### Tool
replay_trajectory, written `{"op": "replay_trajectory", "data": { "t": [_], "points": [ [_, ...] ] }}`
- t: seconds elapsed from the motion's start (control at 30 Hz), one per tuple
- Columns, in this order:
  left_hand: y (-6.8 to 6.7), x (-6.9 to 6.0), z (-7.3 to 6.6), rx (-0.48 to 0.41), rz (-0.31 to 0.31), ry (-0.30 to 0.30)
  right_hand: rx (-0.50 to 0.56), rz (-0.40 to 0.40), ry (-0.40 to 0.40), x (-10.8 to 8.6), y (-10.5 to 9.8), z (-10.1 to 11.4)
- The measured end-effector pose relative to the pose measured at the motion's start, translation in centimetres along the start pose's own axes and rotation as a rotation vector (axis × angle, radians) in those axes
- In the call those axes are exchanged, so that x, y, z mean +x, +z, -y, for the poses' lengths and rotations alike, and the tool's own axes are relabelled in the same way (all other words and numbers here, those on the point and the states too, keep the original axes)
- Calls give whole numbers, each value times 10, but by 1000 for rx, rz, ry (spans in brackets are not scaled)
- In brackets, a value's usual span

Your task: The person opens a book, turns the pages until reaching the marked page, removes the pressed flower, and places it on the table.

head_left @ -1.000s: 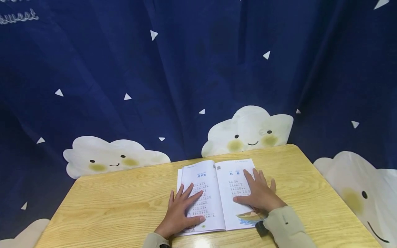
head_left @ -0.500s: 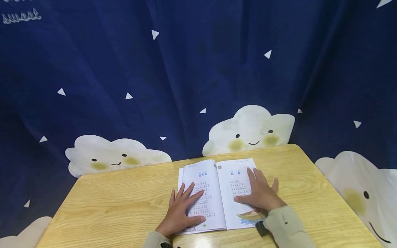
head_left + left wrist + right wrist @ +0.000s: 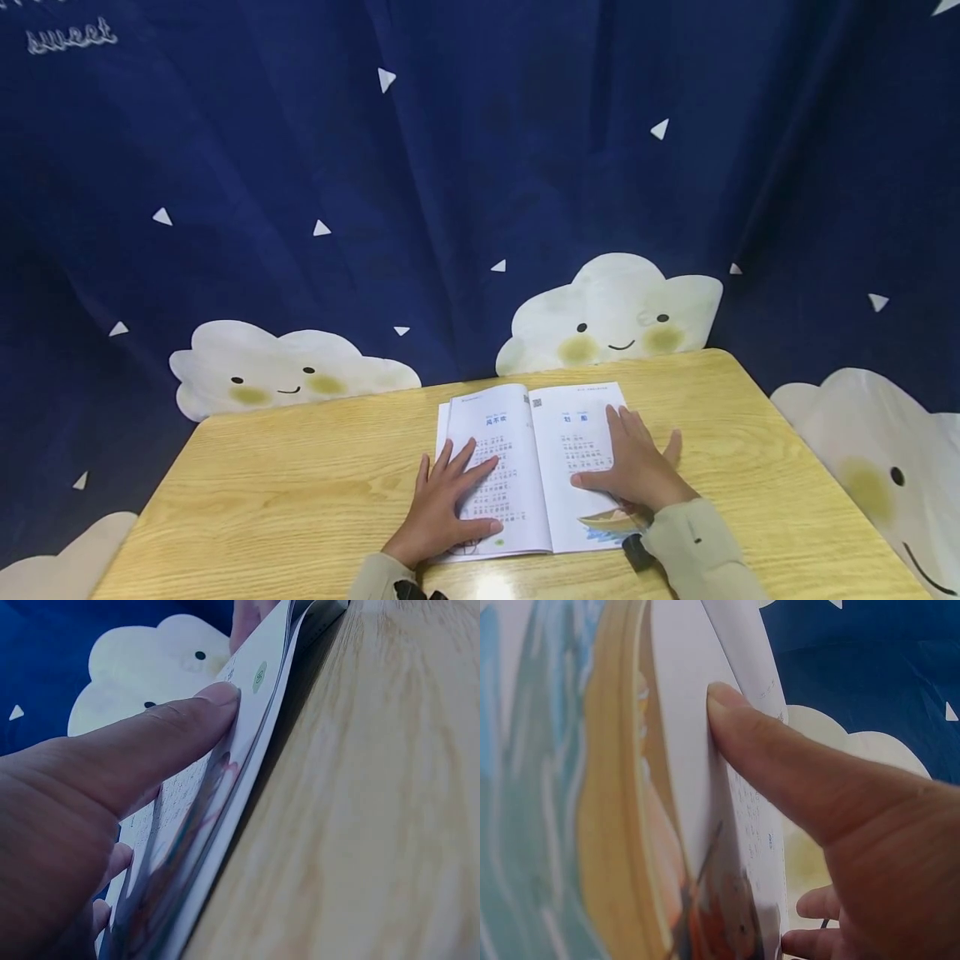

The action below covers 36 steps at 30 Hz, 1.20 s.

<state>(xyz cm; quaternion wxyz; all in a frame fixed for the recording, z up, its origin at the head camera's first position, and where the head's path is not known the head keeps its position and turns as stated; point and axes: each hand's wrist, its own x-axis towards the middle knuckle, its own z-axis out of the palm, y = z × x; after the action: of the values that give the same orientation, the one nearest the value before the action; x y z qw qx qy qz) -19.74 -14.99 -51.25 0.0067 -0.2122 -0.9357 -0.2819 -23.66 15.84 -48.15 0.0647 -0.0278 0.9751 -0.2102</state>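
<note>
An open book [image 3: 555, 500] with printed text lies on the wooden table. Spread across its left page is my left hand [image 3: 446, 508], fingers apart, thumb near the lower part of the page. My right hand [image 3: 637, 467] rests on the right page's outer edge, its thumb [image 3: 757, 739] lying straight on the paper above a boat picture [image 3: 611, 521]. In the left wrist view the left thumb [image 3: 165, 742] touches the page beside a green mark [image 3: 259, 677]. Parts of both pages are hidden under the hands.
The wooden table [image 3: 285, 492] extends to both sides of the book. Behind it hangs a dark blue curtain [image 3: 450, 167] with white triangles and smiling clouds, reaching down past the table's back edge and sides. A dark band [image 3: 637, 552] is at the right sleeve.
The whole head view has shifted slightly, with everything a little farther right. On the right page, the right hand's fingers have drawn closer together. The left hand keeps its place on the book.
</note>
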Motion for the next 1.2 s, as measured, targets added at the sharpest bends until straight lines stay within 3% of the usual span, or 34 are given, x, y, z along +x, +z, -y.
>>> {"op": "replay_trajectory", "data": {
  "t": [0.73,1.2],
  "points": [
    [-2,-1,0,16,-17,21,14,8,60,4,0,3],
    [-1,-2,0,24,-4,30,8,-18,23,2,-1,0]
  ]
}}
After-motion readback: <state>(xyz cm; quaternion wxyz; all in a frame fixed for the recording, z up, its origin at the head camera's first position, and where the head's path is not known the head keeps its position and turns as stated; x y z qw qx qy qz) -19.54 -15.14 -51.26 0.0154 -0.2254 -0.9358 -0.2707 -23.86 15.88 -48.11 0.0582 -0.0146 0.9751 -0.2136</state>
